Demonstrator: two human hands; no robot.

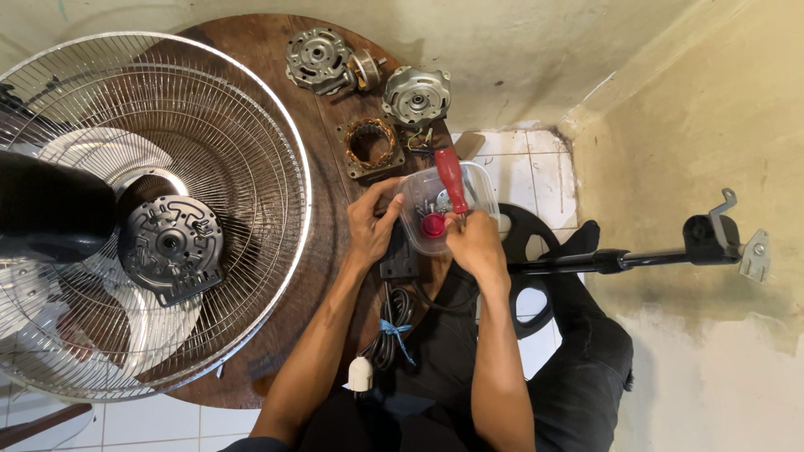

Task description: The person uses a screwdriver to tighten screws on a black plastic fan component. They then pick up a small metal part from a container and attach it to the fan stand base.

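The plastic tub (446, 209) is steadied by the left hand (374, 224); the right hand (474, 241) is pinched inside it. Small parts could be spilled if the tub is tipped.

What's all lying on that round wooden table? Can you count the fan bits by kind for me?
Metal motor housings: 2
Copper-wound stator: 1
Clear plastic tub: 1
Red-handled screwdriver: 1
Wire fan guard: 1
Coiled black cord: 1
Total: 7
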